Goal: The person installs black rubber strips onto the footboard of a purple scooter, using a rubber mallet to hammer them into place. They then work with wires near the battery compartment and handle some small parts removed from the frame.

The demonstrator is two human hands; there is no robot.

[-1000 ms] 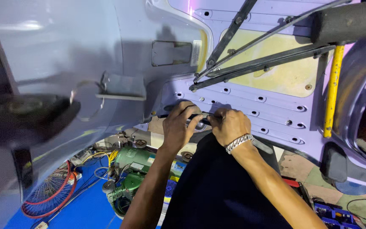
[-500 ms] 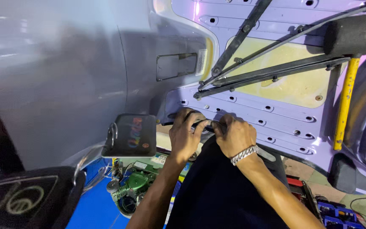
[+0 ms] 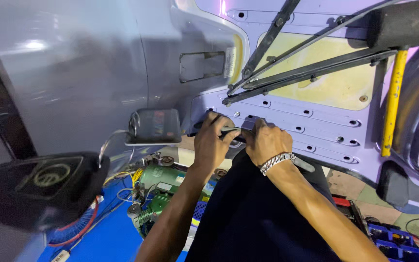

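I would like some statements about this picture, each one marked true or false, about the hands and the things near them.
1. Both hands grip one dark tool against the grey panel. True.
2. The right hand wears a metal bracelet at the wrist. True.
3. The left hand rests on the green machine. False: the machine sits lower, apart from it.
4. The yellow bar lies flat on the floor. False: it stands nearly upright at the right.

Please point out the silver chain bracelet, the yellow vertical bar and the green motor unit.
silver chain bracelet (image 3: 276, 161), head view, links across the wrist.
yellow vertical bar (image 3: 393, 102), head view, middle of its length.
green motor unit (image 3: 163, 178), head view, rounded top.
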